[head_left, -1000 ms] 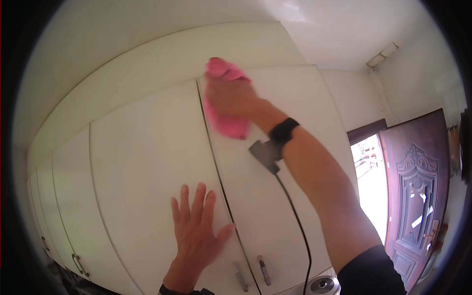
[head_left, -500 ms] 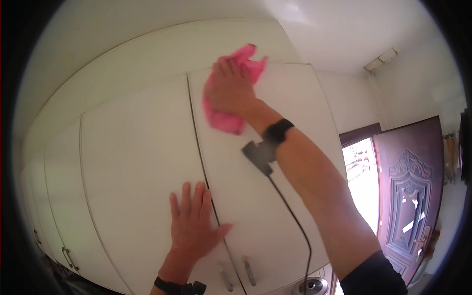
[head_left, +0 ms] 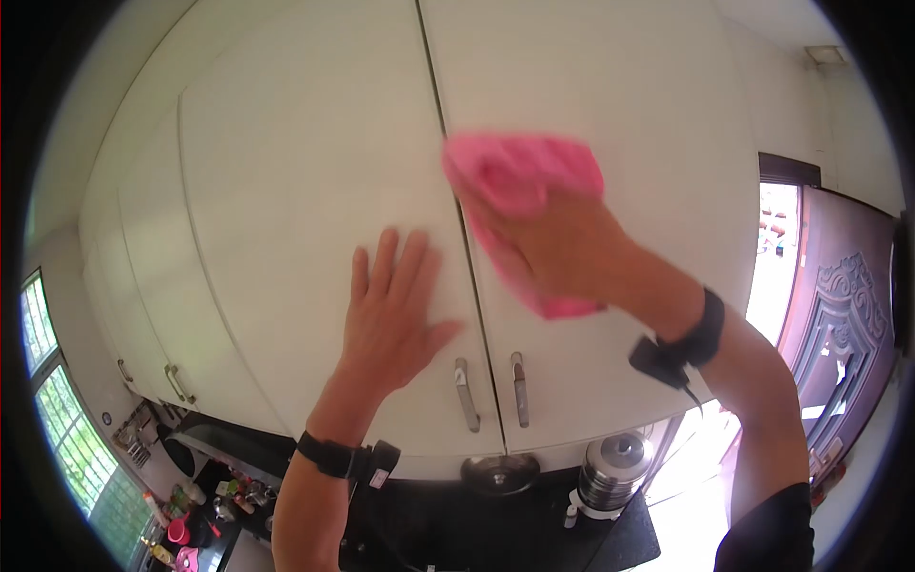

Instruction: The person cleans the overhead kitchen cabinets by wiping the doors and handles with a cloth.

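Note:
A pink cloth (head_left: 543, 172) lies against the right white cabinet door (head_left: 610, 362), its left edge reaching the gap between two doors. My right hand (head_left: 567, 243) presses on the cloth with its fingers partly hidden in the folds and blurred. Lower and to the left, my left hand (head_left: 391, 319) rests flat on the neighbouring door (head_left: 286, 219), fingers spread and holding nothing. Both wrists wear black bands with small devices. Two metal handles, the left one (head_left: 466, 396) and the right one (head_left: 519, 389), sit below my hands at the doors' lower corners.
Below the cabinets is a black counter (head_left: 400, 524) with a metal steamer pot (head_left: 617, 472) and a round lid (head_left: 500, 474). Bottles and a pink container (head_left: 178, 531) stand at the lower left near a window (head_left: 81, 429). A carved door (head_left: 843, 305) stands open at right.
The view has tilted downward, bringing the counter, pot and window into sight. My right hand and the cloth have moved down the cabinet door. My left hand remains spread on its door.

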Tool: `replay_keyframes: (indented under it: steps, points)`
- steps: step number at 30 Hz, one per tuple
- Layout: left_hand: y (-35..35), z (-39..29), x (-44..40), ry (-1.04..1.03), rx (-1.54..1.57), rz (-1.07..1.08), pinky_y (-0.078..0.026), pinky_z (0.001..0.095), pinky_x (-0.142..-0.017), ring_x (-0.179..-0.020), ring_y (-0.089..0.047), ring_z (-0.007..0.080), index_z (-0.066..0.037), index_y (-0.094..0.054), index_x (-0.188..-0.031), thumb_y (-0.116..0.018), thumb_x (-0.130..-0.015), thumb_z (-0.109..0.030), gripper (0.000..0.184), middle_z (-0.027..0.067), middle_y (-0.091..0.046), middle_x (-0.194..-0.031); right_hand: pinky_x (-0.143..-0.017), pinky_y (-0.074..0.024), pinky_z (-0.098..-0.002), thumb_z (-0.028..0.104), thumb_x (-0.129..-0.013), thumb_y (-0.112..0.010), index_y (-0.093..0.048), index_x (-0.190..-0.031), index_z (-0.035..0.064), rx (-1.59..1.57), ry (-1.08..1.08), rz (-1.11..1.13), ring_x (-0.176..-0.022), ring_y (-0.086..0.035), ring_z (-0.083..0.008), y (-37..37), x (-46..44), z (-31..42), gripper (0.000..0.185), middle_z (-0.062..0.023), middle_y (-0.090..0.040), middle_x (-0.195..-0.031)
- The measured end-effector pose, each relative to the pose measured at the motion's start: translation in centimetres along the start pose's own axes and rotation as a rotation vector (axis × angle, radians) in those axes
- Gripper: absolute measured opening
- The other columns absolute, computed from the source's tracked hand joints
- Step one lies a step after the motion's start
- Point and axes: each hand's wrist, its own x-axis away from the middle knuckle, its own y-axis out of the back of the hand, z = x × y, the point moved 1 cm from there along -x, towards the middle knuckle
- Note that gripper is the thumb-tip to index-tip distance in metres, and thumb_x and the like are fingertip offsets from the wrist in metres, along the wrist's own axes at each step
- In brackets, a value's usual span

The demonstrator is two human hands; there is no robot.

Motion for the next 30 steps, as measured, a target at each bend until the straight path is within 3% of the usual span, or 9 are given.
replay_keyframes:
  steps: [4, 6, 9, 13, 15, 18, 24, 27, 30]
  points:
    - [-2.2, 0.8, 8.1, 0.020, 0.025, 0.078, -0.015, 0.0652, -0.116, -0.146, -0.021, 0.0501, 0.003, -0.037, -0.145, -0.050, -0.095, -0.057, 0.079, 0.0236, -0.029, -0.157, -0.090, -0.0474, -0.0466, 0.022, -0.084, -0.059, -0.064, -0.114, 0.0154, -0.059, 0.193, 0.044, -0.110, -0.058, -0.0305, 0.8, 7.4, 3.3, 0.031, -0.0067, -0.062, -0.119]
    - [-2.6, 0.6, 11.6, 0.092, 0.060, 0.150, -0.017, 0.0665, -0.115, -0.144, -0.023, 0.0522, 0.003, -0.039, -0.142, -0.054, -0.094, -0.054, 0.076, 0.0250, -0.031, -0.155, -0.093, -0.0466, -0.0461, 0.023, -0.078, -0.064, -0.066, -0.111, 0.0183, 0.084, 0.310, 0.498, -0.112, -0.058, -0.0281, -0.2, 10.7, 2.5, 0.033, -0.0045, -0.062, -0.120]
    - [-3.2, -0.5, 16.5, 0.182, 0.100, 0.242, -0.019, 0.0683, -0.114, -0.141, -0.025, 0.0550, 0.003, -0.040, -0.140, -0.058, -0.093, -0.048, 0.073, 0.0264, -0.033, -0.152, -0.093, -0.0476, -0.0447, 0.025, -0.082, -0.065, -0.068, -0.110, 0.0205, -0.109, 0.250, 0.204, -0.102, -0.063, -0.0263, 0.2, 8.7, 1.4, 0.029, -0.0041, -0.067, -0.109]
    - [-4.9, -2.9, 19.6, 0.230, 0.163, 0.208, -0.020, 0.0696, -0.112, -0.140, -0.025, 0.0575, 0.002, -0.036, -0.143, -0.063, -0.091, -0.043, 0.074, 0.0274, -0.034, -0.151, -0.072, -0.0533, -0.0445, 0.031, -0.092, -0.060, -0.054, -0.139, 0.0169, 0.079, 0.133, 0.012, -0.072, -0.065, -0.0323, -0.3, -0.7, 0.0, 0.050, -0.0101, -0.069, -0.089]
    - [-4.7, -3.7, 19.8, 0.277, 0.197, 0.173, -0.022, 0.0690, -0.112, -0.139, -0.025, 0.0576, 0.002, -0.037, -0.142, -0.064, -0.091, -0.043, 0.073, 0.0274, -0.033, -0.151, -0.084, -0.0513, -0.0448, 0.028, -0.094, -0.059, -0.044, -0.147, 0.0131, 0.011, -0.130, 0.131, -0.091, -0.063, -0.0358, 1.2, -7.5, 1.8, 0.058, -0.0160, -0.067, -0.104]
    - [-5.6, -5.9, 22.1, 0.333, 0.273, 0.188, -0.023, 0.0681, -0.112, -0.139, -0.026, 0.0572, 0.002, -0.038, -0.143, -0.064, -0.091, -0.042, 0.073, 0.0268, -0.031, -0.153, -0.098, -0.0475, -0.0461, 0.026, -0.091, -0.060, -0.048, -0.140, 0.0038, 0.101, 0.135, -0.376, -0.108, -0.060, -0.0352, -2.4, -12.8, 3.0, 0.056, -0.0171, -0.063, -0.120]
    - [-4.9, -10.4, 28.4, 0.506, 0.390, 0.249, -0.028, 0.0614, -0.113, -0.141, -0.029, 0.0496, 0.000, -0.040, -0.144, -0.067, -0.090, -0.038, 0.072, 0.0228, -0.033, -0.154, -0.114, -0.0326, -0.0492, 0.015, -0.088, -0.059, -0.044, -0.138, -0.0023, -0.251, 0.493, 0.081, -0.135, -0.043, -0.0387, -8.8, -5.1, 15.6, 0.055, -0.0205, -0.043, -0.148]
    - [-4.3, -11.5, 30.6, 0.592, 0.411, 0.175, -0.030, 0.0609, -0.112, -0.142, -0.029, 0.0481, -0.001, -0.040, -0.144, -0.063, -0.094, -0.038, 0.067, 0.0221, -0.035, -0.153, -0.104, -0.0439, -0.0354, 0.018, -0.089, -0.057, -0.055, -0.129, 0.0074, -0.854, -0.038, 0.855, -0.123, -0.055, -0.0245, -8.4, -2.1, 19.7, 0.042, -0.0119, -0.058, -0.133]
    - [-2.9, -12.9, 32.0, 0.681, 0.451, 0.107, -0.030, 0.0604, -0.112, -0.140, -0.032, 0.0489, 0.000, -0.042, -0.141, -0.066, -0.092, -0.032, 0.064, 0.0231, -0.038, -0.151, -0.090, -0.0508, -0.0330, 0.017, -0.088, -0.056, -0.062, -0.116, 0.0095, -0.352, 0.529, 0.760, -0.103, -0.064, -0.0238, -11.6, -2.2, 18.6, 0.030, -0.0098, -0.067, -0.110]
